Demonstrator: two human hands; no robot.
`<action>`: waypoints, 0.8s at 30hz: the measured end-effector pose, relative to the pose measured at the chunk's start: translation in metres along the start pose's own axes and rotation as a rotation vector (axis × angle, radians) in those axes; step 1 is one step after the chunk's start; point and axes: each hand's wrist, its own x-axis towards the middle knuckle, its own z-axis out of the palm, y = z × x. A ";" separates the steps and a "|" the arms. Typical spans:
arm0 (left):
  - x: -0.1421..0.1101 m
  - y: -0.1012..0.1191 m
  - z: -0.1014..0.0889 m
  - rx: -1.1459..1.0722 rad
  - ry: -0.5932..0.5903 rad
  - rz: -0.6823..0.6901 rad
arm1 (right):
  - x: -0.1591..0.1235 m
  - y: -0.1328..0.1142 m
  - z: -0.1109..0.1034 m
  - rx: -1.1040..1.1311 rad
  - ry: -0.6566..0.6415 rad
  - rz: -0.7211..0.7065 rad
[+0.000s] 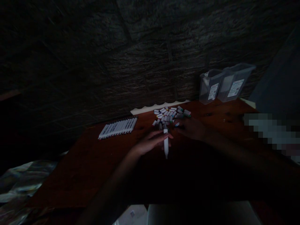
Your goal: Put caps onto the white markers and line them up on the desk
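Note:
In the dim head view, my left hand [153, 141] is closed around a white marker [166, 145], which stands nearly upright with its tapered end toward me. My right hand [191, 127] is to its right, fingers bent together around a small white-and-blue marker cap [177, 124]. Just beyond both hands lies a loose heap of short marker caps [167, 116], white and grey with coloured ends. On the left, a neat row of white markers [118, 127] lies side by side. Darkness hides parts of my fingers.
Two clear plastic bins [211, 89] with labels stand at the back right of the brown wooden table [93, 168]. A pale wavy-edged strip [150, 108] lies along the textured wall [140, 59]. Crinkled clear plastic [28, 178] is at the lower left.

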 end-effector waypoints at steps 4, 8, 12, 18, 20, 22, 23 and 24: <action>0.000 0.001 0.001 0.000 0.005 -0.012 | 0.000 0.000 0.000 0.014 0.010 -0.007; -0.001 0.002 0.002 0.000 0.010 -0.017 | -0.001 -0.001 -0.002 0.012 -0.004 -0.004; 0.000 0.002 0.002 0.009 0.010 -0.012 | -0.001 -0.002 -0.003 -0.007 -0.016 0.002; 0.000 0.001 0.001 0.014 0.002 -0.009 | 0.000 -0.001 -0.001 0.005 -0.003 0.012; 0.000 0.001 0.001 0.014 0.001 -0.006 | 0.000 -0.001 -0.001 -0.001 0.001 0.014; 0.000 0.001 0.001 0.024 0.003 -0.006 | 0.000 -0.001 -0.001 -0.005 0.003 0.011; 0.000 0.001 0.001 0.029 0.006 -0.008 | 0.000 -0.001 -0.001 -0.005 0.000 0.008; -0.001 0.002 0.001 0.034 0.007 -0.011 | 0.000 -0.001 0.000 -0.002 0.000 0.003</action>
